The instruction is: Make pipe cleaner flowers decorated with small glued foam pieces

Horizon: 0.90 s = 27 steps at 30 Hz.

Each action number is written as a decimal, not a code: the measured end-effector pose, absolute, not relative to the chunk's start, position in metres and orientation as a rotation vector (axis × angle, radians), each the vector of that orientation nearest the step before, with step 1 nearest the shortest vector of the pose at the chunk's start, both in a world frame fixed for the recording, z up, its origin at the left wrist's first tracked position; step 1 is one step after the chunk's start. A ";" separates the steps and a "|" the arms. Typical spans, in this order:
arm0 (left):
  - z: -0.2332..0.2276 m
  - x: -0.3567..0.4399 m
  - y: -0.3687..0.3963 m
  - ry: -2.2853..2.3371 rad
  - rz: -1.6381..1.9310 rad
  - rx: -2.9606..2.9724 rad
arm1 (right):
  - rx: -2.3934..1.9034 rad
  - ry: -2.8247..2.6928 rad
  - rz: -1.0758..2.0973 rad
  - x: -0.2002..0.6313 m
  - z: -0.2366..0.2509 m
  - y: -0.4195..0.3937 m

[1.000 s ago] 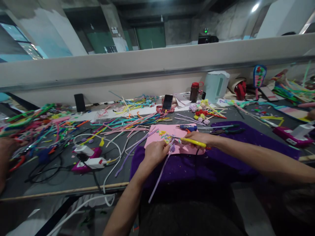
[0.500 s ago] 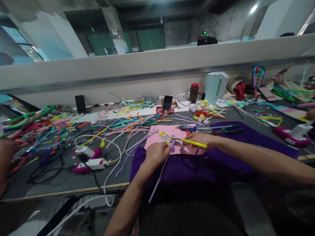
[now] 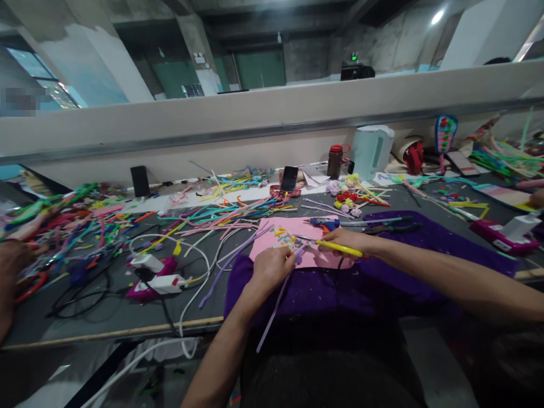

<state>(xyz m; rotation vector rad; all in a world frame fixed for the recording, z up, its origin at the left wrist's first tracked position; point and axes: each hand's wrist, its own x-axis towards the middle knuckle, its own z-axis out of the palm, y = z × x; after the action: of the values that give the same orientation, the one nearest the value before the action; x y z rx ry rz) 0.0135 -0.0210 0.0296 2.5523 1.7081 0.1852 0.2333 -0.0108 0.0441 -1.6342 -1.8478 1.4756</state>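
My left hand (image 3: 274, 265) is closed on a lilac pipe cleaner (image 3: 272, 317), whose long end hangs down toward me over the purple cloth (image 3: 331, 294). My right hand (image 3: 346, 239) grips yellow-handled scissors (image 3: 340, 247), their blades pointing left, close to my left fingers. Whether the blades touch the pipe cleaner I cannot tell. Beneath both hands lies a pink sheet (image 3: 312, 228) scattered with small cut pieces (image 3: 283, 237) in several colours. A blue glue gun (image 3: 323, 222) rests at the sheet's back edge, just beyond my right hand.
Loose pipe cleaners (image 3: 229, 212) spread behind the sheet. Pompom-like flowers (image 3: 348, 198), a kettle (image 3: 372, 150), a brown bottle (image 3: 335, 161) and a phone (image 3: 289, 179) stand or lie farther back. A power strip (image 3: 153, 277) with cables sits left. Another person's hand (image 3: 15, 263) shows at far left.
The scissors and my right hand have shifted slightly right and down. My left hand stays almost in place, still holding the pipe cleaner. The other person's hand at far left has moved a little.
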 end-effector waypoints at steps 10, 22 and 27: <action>0.038 -0.017 -0.018 1.568 0.763 2.124 | -1.551 -1.645 1.575 0.240 0.050 -0.032; 0.023 -0.006 -0.012 1.279 0.837 1.712 | -1.412 -1.640 1.600 0.202 0.042 -0.057; 0.019 -0.001 -0.013 1.238 0.814 1.685 | -1.427 -1.613 1.618 0.200 0.032 -0.049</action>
<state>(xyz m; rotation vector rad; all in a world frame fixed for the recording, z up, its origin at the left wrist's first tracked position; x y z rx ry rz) -0.0006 -0.0134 0.0188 1.6855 1.2382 0.8141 0.1995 -0.0492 0.0322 -1.4270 -1.6128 1.6176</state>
